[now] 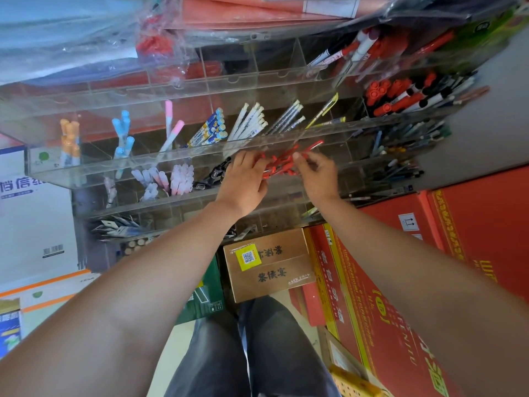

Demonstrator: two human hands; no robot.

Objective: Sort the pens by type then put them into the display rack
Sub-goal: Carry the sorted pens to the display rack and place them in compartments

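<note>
A clear acrylic display rack (143,164) with several tiers of compartments fills the middle of the view. Both my hands reach into one compartment of a lower tier, at a bunch of red pens (282,164). My left hand (246,181) grips the bunch from the left, fingers curled round it. My right hand (317,173) pinches the red pens from the right with thumb and fingertips. Neighbouring compartments hold orange pens (69,138), blue pens (123,138), pink pens (171,130) and white pens (252,121).
Red and black markers (400,96) fill the rack's right compartments, dark pens (406,138) below them. Red cartons (400,325) stand at the lower right, a brown box (269,265) under the rack, white cartons (31,224) at the left. Plastic-wrapped goods (114,30) hang above.
</note>
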